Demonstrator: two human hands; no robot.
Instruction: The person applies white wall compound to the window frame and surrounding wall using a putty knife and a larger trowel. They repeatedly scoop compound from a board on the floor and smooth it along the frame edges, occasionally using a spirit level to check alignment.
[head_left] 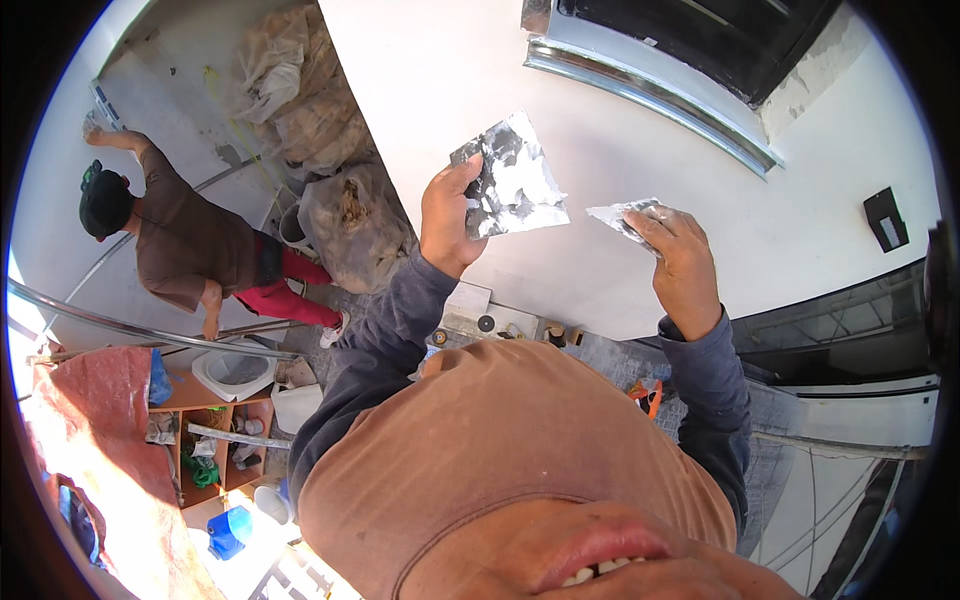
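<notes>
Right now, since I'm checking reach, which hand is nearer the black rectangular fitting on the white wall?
Right. The right hand is left of the fitting; the left hand is farther left.

We could read no text, label, brand, number or sign. On the dark rectangular piece at the right, against the white surface, we saw a small pale patch but could not make out any lettering.
</notes>
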